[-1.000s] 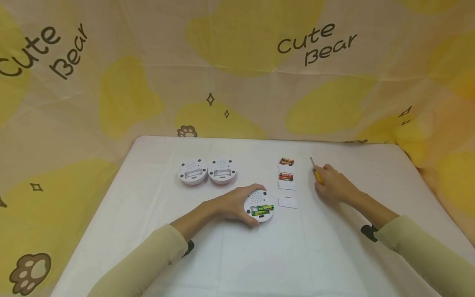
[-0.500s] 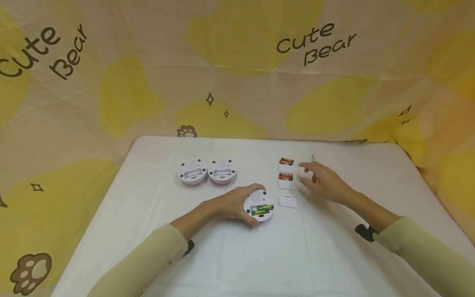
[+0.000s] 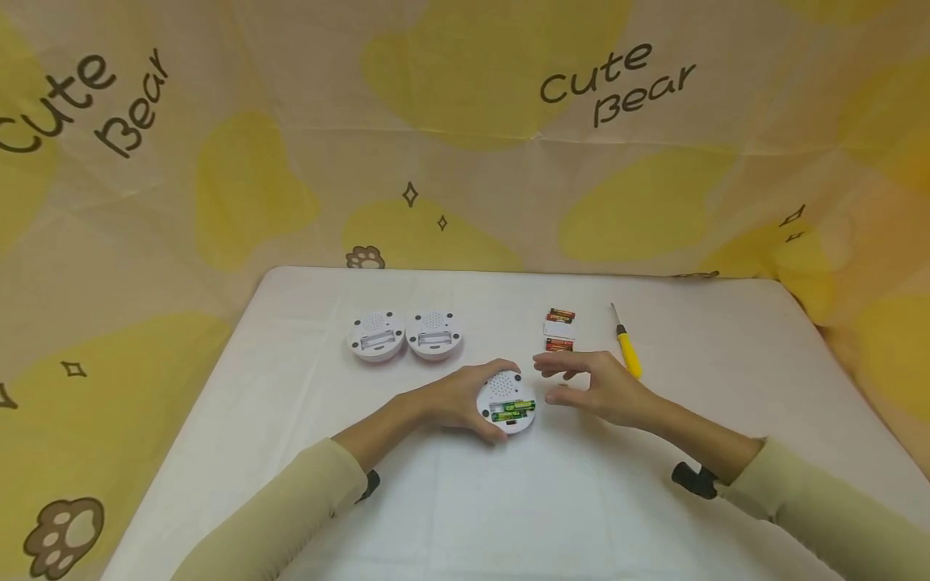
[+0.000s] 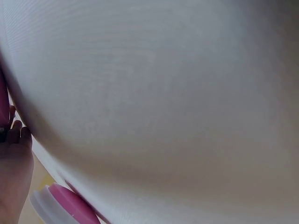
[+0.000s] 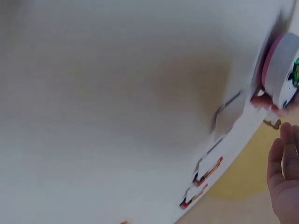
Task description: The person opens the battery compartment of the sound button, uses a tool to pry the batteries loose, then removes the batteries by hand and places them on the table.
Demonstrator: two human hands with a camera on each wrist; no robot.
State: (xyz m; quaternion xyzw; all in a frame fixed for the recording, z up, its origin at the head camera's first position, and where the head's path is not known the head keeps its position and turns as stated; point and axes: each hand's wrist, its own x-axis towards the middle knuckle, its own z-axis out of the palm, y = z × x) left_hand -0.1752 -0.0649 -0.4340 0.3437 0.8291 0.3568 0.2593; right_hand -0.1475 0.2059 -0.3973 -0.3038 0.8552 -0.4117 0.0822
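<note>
My left hand [image 3: 461, 395] grips a round white device [image 3: 501, 386], thumb on the near side and fingers on the far side. Its underside faces up, showing speaker holes and a battery compartment. Two green batteries [image 3: 513, 411] lie in that compartment, the far one sticking out past its right end. In the right wrist view a pink band shows round the device's lower part [image 5: 266, 70]. Just right of the device hovers my right hand [image 3: 606, 391], fingers stretched toward it and holding nothing. It hides the nearest white battery cover in the head view.
Two similar devices [image 3: 376, 335] with bare battery compartments stand upside down at the back left. Red batteries [image 3: 561, 315] and a white cover [image 3: 559, 330] lie beyond my right hand. A yellow-handled screwdriver [image 3: 629, 355] lies to their right. A patterned cloth [image 3: 465, 161] hangs behind the table.
My right hand has let go of the screwdriver, leaving it on the table, and moved left and nearer to the device. My left hand and the device have stayed put.
</note>
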